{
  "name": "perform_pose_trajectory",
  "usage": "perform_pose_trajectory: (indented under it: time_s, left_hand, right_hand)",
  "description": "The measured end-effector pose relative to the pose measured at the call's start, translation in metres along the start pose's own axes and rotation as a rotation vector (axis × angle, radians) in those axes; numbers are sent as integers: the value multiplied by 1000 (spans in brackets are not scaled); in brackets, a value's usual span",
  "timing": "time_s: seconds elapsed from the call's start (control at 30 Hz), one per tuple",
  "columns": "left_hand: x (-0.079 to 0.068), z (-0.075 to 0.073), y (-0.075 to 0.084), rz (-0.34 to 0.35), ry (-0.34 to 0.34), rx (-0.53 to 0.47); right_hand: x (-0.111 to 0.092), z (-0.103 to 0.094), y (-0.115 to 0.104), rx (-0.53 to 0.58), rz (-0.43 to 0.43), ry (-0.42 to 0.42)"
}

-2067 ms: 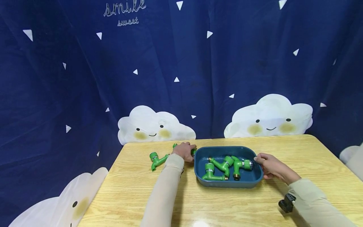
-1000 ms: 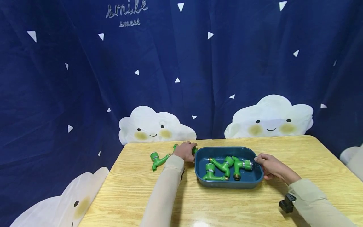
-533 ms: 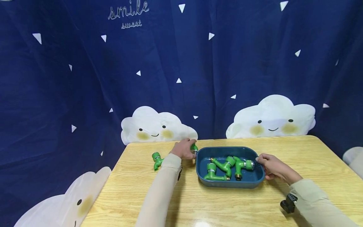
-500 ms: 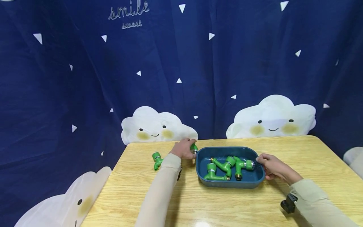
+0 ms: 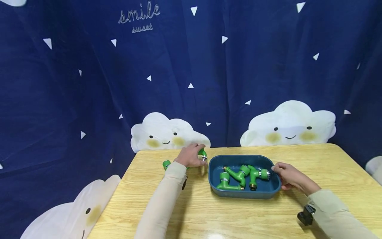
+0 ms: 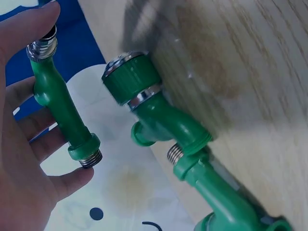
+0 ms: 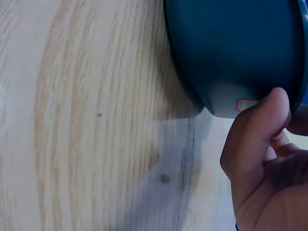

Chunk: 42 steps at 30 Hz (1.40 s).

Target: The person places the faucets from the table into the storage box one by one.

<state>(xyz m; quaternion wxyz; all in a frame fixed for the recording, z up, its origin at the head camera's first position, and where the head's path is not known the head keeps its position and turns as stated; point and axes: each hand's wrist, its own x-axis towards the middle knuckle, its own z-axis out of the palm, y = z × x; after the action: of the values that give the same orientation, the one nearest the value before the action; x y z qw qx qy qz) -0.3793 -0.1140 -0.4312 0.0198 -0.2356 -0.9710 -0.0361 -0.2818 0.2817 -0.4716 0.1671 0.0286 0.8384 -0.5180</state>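
My left hand (image 5: 188, 156) grips a green plastic tap (image 6: 65, 103) between thumb and fingertips, raised off the table; its threaded end points down toward a fingertip in the left wrist view. Under and beside that hand lie two more green taps, one with a chrome-ringed knob (image 6: 132, 79) and another (image 6: 219, 192) partly cut off by the frame edge. My right hand (image 5: 293, 179) pinches the right end of the rim of a dark blue plastic basin (image 5: 241, 194). Inside the basin rest three green taps, one upright-knobbed (image 5: 225, 182), one slanted (image 5: 238, 174), one knob to the right (image 5: 255, 176).
The basin stands on a light wooden table (image 5: 238, 215). Behind the table hangs a dark blue curtain (image 5: 209, 66) with white clouds and triangles. A black wrist camera (image 5: 306, 215) sits on the right sleeve.
My left hand has lifted a tap from the table and shifted slightly left and up, away from the basin. The right hand keeps its hold on the rim.
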Motion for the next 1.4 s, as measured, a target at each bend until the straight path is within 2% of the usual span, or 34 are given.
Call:
perform_pose_trajectory:
  time_s: [0.23,0.83,1.1,1.4]
  left_hand:
    - [-7,-7,-1,18,40,14]
    - [-27,-20,9,36,55,8]
    - [-37,-33,17,84,72,18]
    - [-42,-51,36,161,90,51]
  right_hand:
    - [0,-1,3,-2,2,1]
    - [-3,-2,6,-1,-9,-8]
    - [-1,0,2,-4,10,-7]
    - [-4,1,-5,-22,-1,1]
